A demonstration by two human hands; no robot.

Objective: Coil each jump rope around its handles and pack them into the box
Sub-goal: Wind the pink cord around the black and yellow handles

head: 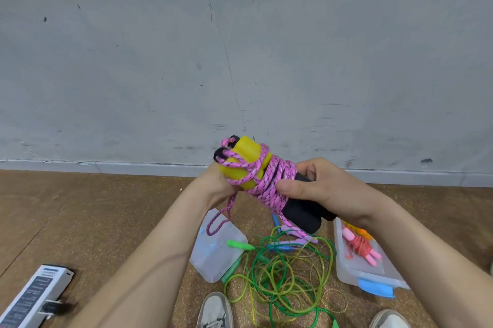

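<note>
The pink jump rope (269, 183) is held in the air in front of the person, wound in tight turns round its paired handles (246, 151). The right hand (322, 189) grips the black foam ends, thumb pressed on the coils, likely to keep the turns from slipping. The left hand (217, 183) clasps the yellow ends, where a loose loop (217, 223) hangs down, seemingly the tail left to tuck. Below right, the open box (344, 269) holds one coiled red rope (361, 247); green ropes (280, 274) lie tangled on the floor (106, 207) beside the lid (213, 255).
</note>
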